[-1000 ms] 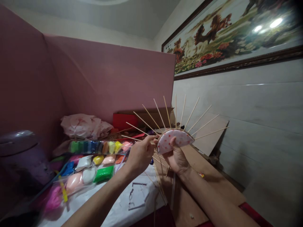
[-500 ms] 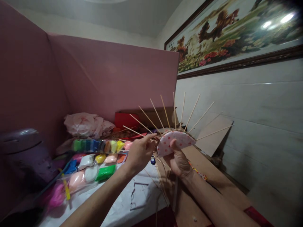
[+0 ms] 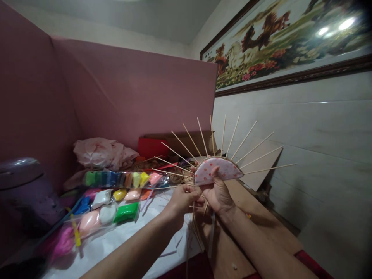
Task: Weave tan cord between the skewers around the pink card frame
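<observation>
A half-round disc (image 3: 207,174), covered in white cloth with pinkish-red dots, stands upright in my right hand (image 3: 218,193). The thumb presses on its front face and the other fingers are behind it. Many thin wooden sticks (image 3: 223,135) fan out from its curved edge, where a brown cord band runs along the rim. At the disc's lower left corner, my left hand (image 3: 183,199) is closed with fingertips pinched together, seemingly on a thin tan cord (image 3: 194,223) hanging just below. The fingers partly hide what they pinch.
Bagged coloured clay packs (image 3: 126,212) lie on a white sheet at left, beside a purple lidded container (image 3: 27,193). Crumpled dotted cloth (image 3: 103,153) and red card (image 3: 152,148) are behind. A brown board (image 3: 263,164) leans on the right wall.
My left hand has moved down and slightly right, from the disc's left rim to its lower left corner. The disc has turned clockwise a little, and more sticks show.
</observation>
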Action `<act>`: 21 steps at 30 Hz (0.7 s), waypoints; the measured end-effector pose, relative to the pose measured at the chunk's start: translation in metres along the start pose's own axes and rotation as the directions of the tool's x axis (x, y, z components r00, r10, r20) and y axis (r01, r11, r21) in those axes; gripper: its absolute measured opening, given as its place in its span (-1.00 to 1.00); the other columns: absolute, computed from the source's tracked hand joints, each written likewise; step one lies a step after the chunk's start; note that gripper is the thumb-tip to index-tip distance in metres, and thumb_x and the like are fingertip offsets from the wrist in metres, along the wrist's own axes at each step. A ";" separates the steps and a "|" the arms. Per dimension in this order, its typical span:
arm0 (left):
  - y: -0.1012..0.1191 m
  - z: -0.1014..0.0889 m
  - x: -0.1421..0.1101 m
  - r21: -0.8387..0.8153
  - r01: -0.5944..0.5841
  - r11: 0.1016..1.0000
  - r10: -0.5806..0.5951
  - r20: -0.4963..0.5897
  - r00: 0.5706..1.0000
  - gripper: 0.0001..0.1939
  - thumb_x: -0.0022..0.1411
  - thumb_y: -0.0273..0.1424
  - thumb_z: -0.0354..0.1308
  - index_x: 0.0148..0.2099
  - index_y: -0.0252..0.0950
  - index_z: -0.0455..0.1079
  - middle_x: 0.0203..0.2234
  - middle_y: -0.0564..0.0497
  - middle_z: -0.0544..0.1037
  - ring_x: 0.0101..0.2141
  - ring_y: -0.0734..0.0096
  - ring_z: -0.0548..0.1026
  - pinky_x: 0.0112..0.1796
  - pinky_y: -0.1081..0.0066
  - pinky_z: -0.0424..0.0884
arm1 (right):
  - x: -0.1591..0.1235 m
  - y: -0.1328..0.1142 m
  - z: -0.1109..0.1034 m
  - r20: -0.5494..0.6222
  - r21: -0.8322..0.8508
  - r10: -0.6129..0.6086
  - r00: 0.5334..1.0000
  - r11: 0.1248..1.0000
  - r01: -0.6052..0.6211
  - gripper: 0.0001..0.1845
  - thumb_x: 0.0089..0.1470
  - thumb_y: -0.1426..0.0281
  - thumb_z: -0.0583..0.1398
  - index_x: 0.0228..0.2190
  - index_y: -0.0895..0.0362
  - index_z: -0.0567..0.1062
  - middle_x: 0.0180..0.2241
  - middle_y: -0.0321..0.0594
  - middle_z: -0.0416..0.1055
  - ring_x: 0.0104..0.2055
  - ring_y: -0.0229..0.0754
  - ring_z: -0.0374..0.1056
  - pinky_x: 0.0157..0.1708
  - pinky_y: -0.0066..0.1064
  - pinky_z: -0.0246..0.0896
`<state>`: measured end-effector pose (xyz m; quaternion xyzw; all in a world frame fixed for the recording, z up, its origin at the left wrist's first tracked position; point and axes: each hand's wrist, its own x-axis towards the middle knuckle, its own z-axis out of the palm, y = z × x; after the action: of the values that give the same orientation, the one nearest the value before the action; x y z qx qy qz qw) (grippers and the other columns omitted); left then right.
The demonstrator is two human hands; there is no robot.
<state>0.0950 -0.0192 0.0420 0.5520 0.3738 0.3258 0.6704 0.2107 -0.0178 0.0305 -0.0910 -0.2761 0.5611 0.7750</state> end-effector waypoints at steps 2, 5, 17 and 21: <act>-0.001 0.000 0.000 -0.062 0.010 0.998 -0.009 0.014 1.000 -0.79 0.01 -0.27 0.08 -0.46 -0.30 0.17 -0.71 0.10 0.37 -0.75 0.64 0.18 -0.62 0.52 0.16 | 0.000 -0.001 0.001 0.008 -0.002 0.008 1.000 1.000 -0.008 -0.62 -0.09 0.24 0.22 -0.19 0.09 0.38 -0.27 -0.21 0.48 -0.20 -0.13 0.40 -0.16 -0.19 0.30; -0.002 -0.002 0.002 0.116 -0.117 0.986 0.129 -0.105 0.986 -0.83 0.12 -0.29 -0.04 -0.39 -0.30 0.19 -0.82 0.20 0.21 -0.81 0.64 0.03 -0.68 0.56 0.00 | 0.001 -0.003 0.000 -0.010 0.016 0.002 1.000 1.000 -0.002 -0.59 -0.11 0.29 0.24 -0.16 0.06 0.37 -0.26 -0.23 0.48 -0.20 -0.13 0.40 -0.17 -0.19 0.30; 0.004 -0.014 -0.007 0.967 -0.206 0.152 0.551 0.091 0.830 -0.66 0.22 -0.41 -0.17 -0.05 -0.12 0.34 -0.46 -0.08 0.55 -0.43 0.26 0.48 -0.47 0.42 0.16 | 0.004 -0.004 -0.005 -0.020 0.033 0.040 0.999 0.999 -0.039 -0.60 -0.12 0.26 0.25 -0.18 0.06 0.39 -0.26 -0.22 0.47 -0.21 -0.11 0.40 -0.17 -0.16 0.29; 0.012 -0.018 -0.006 0.971 -0.205 0.119 0.530 0.112 0.840 -0.69 0.19 -0.40 -0.12 -0.16 -0.07 0.43 -0.45 -0.06 0.56 -0.41 0.26 0.48 -0.45 0.42 0.17 | 0.006 -0.005 -0.007 -0.045 0.017 0.044 0.998 0.999 -0.044 -0.61 -0.14 0.21 0.25 -0.23 0.10 0.41 -0.26 -0.19 0.47 -0.22 -0.10 0.40 -0.19 -0.17 0.29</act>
<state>0.0765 -0.0133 0.0523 0.8689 0.4263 0.2504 0.0235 0.2197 -0.0127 0.0287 -0.1037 -0.2517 0.5780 0.7693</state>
